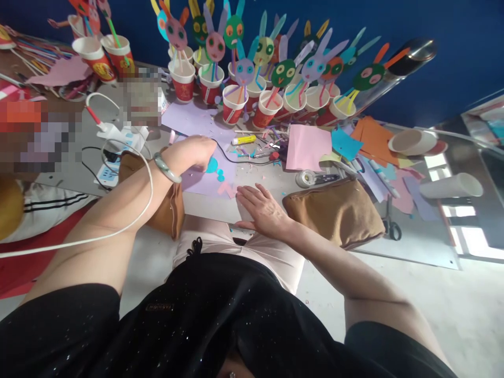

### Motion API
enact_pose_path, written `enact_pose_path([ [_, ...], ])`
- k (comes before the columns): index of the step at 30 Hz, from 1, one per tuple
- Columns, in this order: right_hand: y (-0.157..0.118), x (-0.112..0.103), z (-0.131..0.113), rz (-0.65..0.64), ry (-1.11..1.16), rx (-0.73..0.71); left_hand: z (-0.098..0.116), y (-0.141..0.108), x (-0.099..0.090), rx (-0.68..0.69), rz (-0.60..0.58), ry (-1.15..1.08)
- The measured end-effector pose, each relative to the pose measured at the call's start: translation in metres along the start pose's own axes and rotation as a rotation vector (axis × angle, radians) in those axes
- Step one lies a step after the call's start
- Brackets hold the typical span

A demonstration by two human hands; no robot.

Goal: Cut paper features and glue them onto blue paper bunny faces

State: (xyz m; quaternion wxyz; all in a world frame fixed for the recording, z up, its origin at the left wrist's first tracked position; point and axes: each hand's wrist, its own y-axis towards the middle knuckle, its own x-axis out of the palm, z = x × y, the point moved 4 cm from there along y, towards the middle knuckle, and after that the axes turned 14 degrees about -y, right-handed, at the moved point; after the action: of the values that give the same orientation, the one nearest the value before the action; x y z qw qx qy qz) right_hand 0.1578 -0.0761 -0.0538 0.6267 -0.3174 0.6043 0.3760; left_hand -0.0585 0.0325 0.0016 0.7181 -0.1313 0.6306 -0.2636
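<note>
From the head view, I see my left hand [197,152] curled over the purple sheet [199,185], fingertips hidden, so I cannot tell whether they pinch anything; teal cut-outs [212,166] lie just beside it, at four o'clock. My right hand [263,211], farther along that line, has loosely spread fingers. I judge this as sorting paper pieces; next calls for a light fingertip pickup.

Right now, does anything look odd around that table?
Yes, a white cable crosses in front of the left forearm, where it could get in the way; paper scraps lie scattered beside the yellow tube.
</note>
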Motion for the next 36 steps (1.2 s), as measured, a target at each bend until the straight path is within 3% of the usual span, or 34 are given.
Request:
enact_pose_path([
  [7, 0.003, -0.006, 0.003, -0.019, 0.010, -0.013, -0.001, -0.002, 0.001, 0.024, -0.016, 0.011],
  [10, 0.001, -0.015, 0.012, 0.036, 0.077, 0.015, -0.009, -0.001, -0.005, 0.058, 0.044, -0.062],
  [13, -0.001, -0.026, 0.028, 0.095, 0.186, 0.083, -0.009, -0.001, -0.016, 0.180, 0.162, -0.211],
  [16, 0.001, -0.035, 0.047, 0.150, 0.323, 0.187, 0.011, -0.006, -0.026, 0.356, 0.245, -0.470],
  [21, 0.013, -0.040, 0.079, 0.257, 0.674, 0.471, 0.065, -0.008, -0.013, 0.558, 0.125, -0.829],
  [24, 0.020, -0.034, 0.091, 0.235, 0.830, 0.549, 0.079, 0.002, -0.001, 0.566, 0.122, -0.922],
  [30, 0.025, -0.016, 0.104, 0.093, 0.914, 0.552, 0.075, 0.020, 0.012, 0.472, 0.081, -1.044],
  [36, 0.021, -0.004, 0.112, 0.052, 0.993, 0.588, 0.070, 0.022, 0.012, 0.501, 0.270, -0.849],
])
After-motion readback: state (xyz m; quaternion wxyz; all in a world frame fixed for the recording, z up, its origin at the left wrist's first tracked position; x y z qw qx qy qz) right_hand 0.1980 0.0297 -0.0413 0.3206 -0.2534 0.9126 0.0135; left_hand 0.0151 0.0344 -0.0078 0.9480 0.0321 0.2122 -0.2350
